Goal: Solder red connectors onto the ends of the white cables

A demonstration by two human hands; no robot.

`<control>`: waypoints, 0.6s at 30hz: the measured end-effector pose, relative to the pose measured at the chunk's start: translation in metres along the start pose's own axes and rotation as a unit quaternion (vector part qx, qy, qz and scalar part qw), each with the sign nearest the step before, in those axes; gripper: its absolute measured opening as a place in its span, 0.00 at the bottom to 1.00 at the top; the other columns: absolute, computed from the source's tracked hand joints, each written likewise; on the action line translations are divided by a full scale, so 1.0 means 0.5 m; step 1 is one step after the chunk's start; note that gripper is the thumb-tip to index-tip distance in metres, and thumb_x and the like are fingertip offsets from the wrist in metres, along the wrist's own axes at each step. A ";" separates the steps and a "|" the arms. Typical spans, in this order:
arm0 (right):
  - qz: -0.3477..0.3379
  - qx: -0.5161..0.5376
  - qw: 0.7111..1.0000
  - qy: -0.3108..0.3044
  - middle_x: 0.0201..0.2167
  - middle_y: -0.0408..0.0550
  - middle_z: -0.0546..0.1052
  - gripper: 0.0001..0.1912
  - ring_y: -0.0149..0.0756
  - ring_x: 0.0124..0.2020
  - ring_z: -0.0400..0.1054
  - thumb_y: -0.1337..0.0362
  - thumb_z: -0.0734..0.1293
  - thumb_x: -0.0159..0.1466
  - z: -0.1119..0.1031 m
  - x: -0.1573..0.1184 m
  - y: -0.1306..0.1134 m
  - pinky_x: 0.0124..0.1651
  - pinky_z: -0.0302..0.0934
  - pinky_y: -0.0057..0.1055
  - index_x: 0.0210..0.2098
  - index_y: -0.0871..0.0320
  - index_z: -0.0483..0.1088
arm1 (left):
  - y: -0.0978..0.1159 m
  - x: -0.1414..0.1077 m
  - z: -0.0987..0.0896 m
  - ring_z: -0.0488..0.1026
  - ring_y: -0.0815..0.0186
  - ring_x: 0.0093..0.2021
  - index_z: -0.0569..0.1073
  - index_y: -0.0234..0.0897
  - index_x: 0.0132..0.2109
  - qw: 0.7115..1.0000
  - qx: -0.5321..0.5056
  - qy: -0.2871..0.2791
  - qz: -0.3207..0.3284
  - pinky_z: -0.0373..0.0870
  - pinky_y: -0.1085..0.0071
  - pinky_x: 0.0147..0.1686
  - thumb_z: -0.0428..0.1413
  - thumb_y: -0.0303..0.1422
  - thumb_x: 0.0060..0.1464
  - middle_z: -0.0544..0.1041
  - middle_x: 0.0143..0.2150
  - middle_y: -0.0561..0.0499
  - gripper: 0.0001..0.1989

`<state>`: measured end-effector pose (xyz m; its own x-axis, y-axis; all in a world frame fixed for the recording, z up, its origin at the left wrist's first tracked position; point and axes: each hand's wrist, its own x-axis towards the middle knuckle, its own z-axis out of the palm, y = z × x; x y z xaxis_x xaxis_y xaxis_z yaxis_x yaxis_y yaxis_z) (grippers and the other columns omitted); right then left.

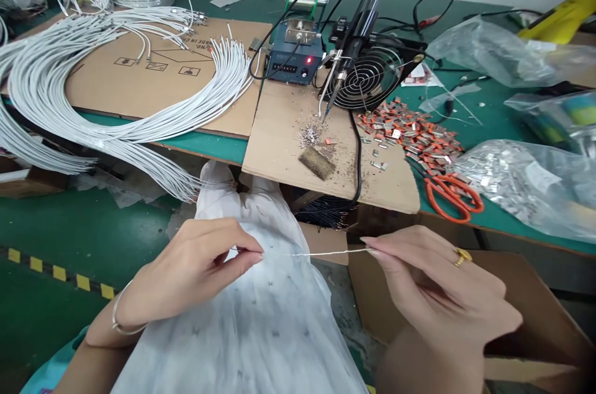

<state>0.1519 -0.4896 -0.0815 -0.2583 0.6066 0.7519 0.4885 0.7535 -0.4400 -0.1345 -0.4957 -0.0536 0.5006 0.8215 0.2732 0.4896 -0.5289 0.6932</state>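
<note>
A thin whitish strand point(326, 253), perhaps wire or thread, runs nearly level above my lap. My right hand point(437, 288) pinches its right end between thumb and forefinger. My left hand point(200, 270) is also closed in a pinch, in line with the strand, which fades against the pale clothing point(261, 313) near those fingertips. A short dark line shows inside the left pinch. Beyond my hands, a large bundle of white cables point(158, 124) lies on cardboard, some ends hanging over the table edge by my knees.
A soldering iron point(339, 74) hangs in its stand before a fan point(372, 74), beside a blue solder feeder point(295, 53). Brown sponge point(317, 162), orange-and-metal connectors point(414, 133), orange-handled scissors point(454, 197) and bagged metal parts point(516, 177) lie along the table. An open carton point(526, 301) stands lower right.
</note>
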 end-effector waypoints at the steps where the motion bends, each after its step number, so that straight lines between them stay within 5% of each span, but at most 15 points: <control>1: 0.000 -0.001 1.000 0.003 0.29 0.46 0.77 0.29 0.37 0.27 0.70 0.86 0.69 0.54 -0.001 0.000 0.001 0.26 0.62 0.36 0.49 0.53 0.76 | 0.000 0.000 0.000 0.67 0.74 0.24 0.75 0.38 0.38 1.000 0.000 0.001 -0.001 0.63 0.76 0.25 0.53 0.29 0.62 0.76 0.27 0.54 0.06; 18: 0.061 -0.047 0.995 0.063 0.26 0.42 0.76 0.27 0.35 0.24 0.68 0.84 0.69 0.54 -0.023 -0.018 0.016 0.26 0.61 0.35 0.46 0.49 0.78 | -0.005 0.000 -0.010 0.65 0.73 0.22 0.78 0.38 0.34 0.999 -0.013 0.013 -0.042 0.64 0.77 0.23 0.54 0.33 0.62 0.74 0.23 0.54 0.10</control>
<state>0.1678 -0.4920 -0.0864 -0.0878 0.6509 0.7541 0.5872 0.6453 -0.4886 -0.1391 -0.4932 -0.0521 0.4389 0.8686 0.2302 0.5106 -0.4519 0.7315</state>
